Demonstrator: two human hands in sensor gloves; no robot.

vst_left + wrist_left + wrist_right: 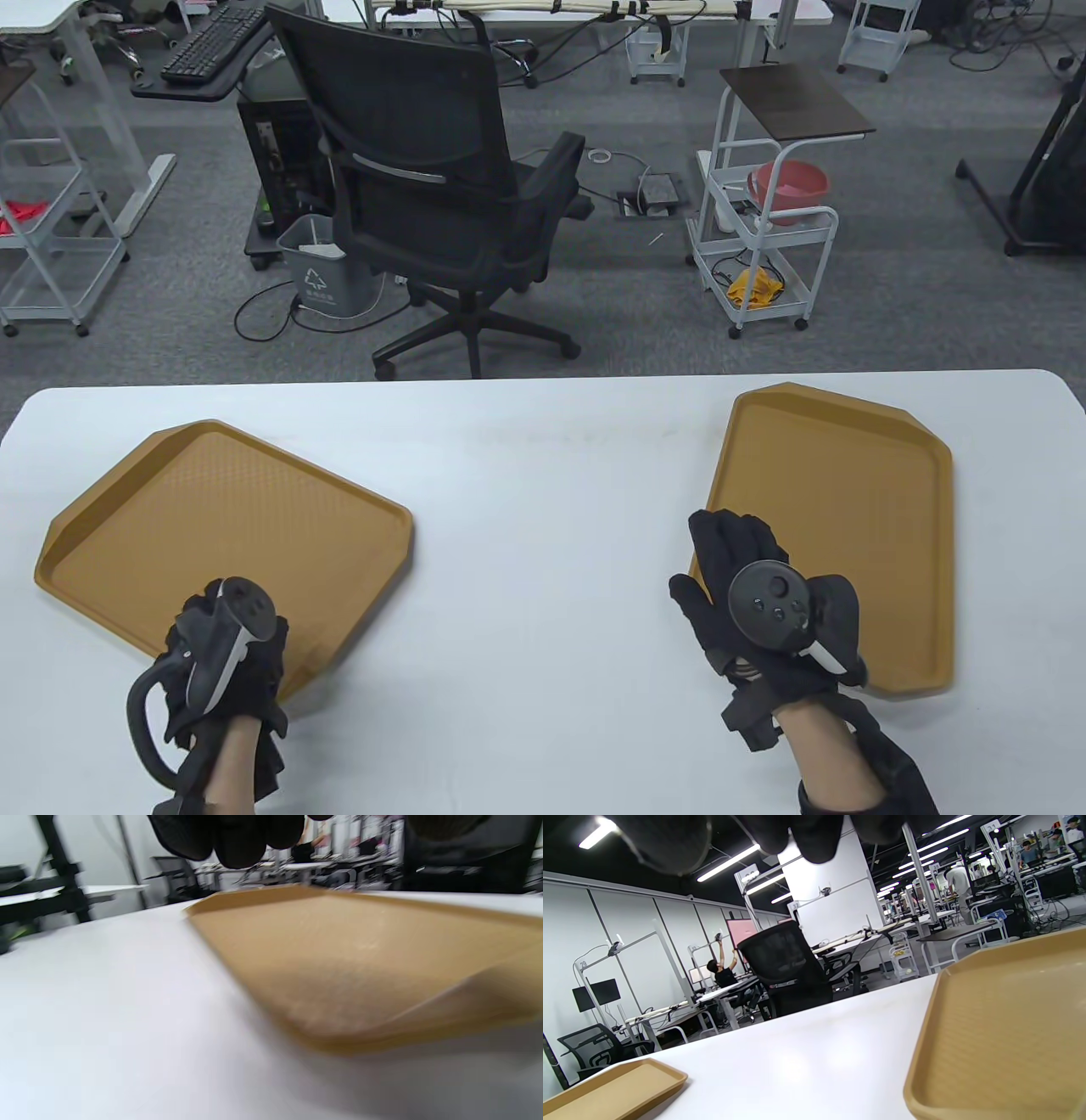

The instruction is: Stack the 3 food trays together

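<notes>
Two brown food trays show on the white table [543, 458]. The left tray [212, 509] lies at an angle; a second rim seems to peek out under its near corner, so it may be two trays stacked. My left hand [225, 632] is over that near corner. In the left wrist view its fingertips [237, 840] hang free above the blurred tray [339, 955]. The right tray [848, 509] lies flat. My right hand [730, 552] is spread flat over its near left edge, holding nothing. The right wrist view shows both the right tray [1009, 1027] and the left tray [615, 1086].
A black office chair [441, 195] stands beyond the table's far edge. A white cart [764, 246] with a red basin stands behind the right side. White tabletop lies between the two trays.
</notes>
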